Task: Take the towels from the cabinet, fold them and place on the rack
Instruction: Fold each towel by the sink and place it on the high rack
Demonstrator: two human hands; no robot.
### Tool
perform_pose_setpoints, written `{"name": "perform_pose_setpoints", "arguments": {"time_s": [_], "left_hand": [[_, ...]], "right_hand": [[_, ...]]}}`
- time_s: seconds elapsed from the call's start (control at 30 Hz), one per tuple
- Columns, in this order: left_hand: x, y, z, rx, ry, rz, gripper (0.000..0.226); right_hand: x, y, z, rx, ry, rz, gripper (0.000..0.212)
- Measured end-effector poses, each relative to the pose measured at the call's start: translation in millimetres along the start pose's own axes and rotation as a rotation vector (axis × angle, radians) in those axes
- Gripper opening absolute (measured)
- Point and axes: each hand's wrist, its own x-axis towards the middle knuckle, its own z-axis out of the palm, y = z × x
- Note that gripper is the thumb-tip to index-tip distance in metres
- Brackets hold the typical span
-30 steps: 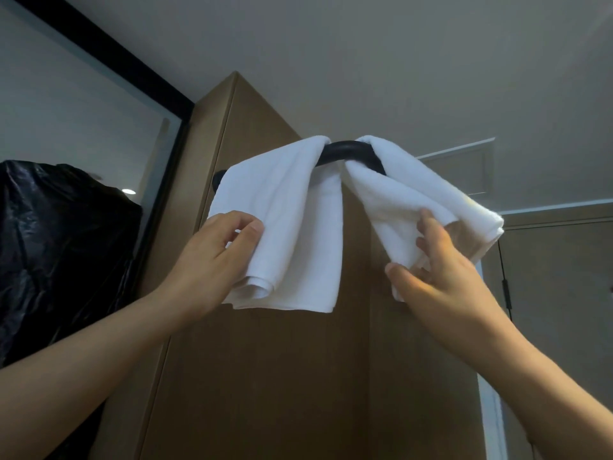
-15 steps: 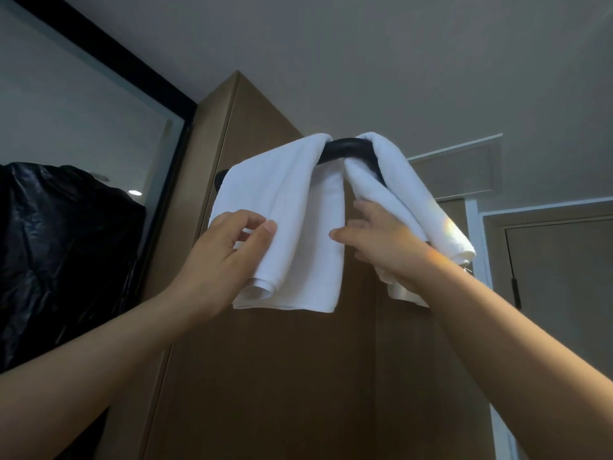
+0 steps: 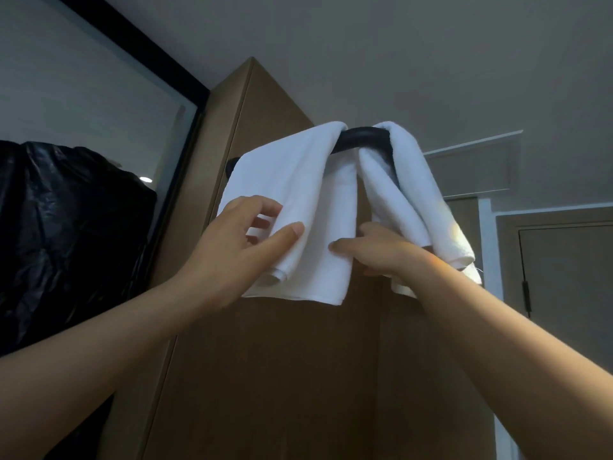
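Two-handed tidying. Pinching outer fold of the left towel (image 3: 308, 194) with left hand (image 3: 238, 250), thumb over curled fingers, apparently to square it. Thumb of right hand (image 3: 384, 254) laid on its inner edge; grip impossible to tell, fingers hidden. Beyond, right towel (image 3: 408, 180) bunched beside it over black rack (image 3: 363, 137) against cabinet (image 3: 265, 376).

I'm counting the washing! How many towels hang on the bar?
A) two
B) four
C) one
A: a left towel and a right towel hang side by side over the bar.
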Motion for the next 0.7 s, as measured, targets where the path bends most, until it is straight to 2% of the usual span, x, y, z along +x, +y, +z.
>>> {"name": "perform_pose_setpoints", "arguments": {"time_s": [0.2, 0.37, 0.53, 0.7], "left_hand": [[1, 9, 3, 0.17, -0.008, 0.033, 0.046], [0, 16, 2, 0.277, 0.015, 0.16, 0.013], [-9, 14, 1, 0.416, 0.042, 0.257, 0.03], [-16, 9, 15, 0.316, 0.026, 0.209, 0.028]], "right_hand": [[-2, 2, 17, 0.269, -0.084, -0.035, 0.025], [-17, 1, 20, 0.324, -0.105, -0.106, 0.011], [-26, 9, 20, 0.271, -0.037, -0.145, 0.025], [-34, 11, 18, 0.267, -0.02, -0.211, 0.033]]}}
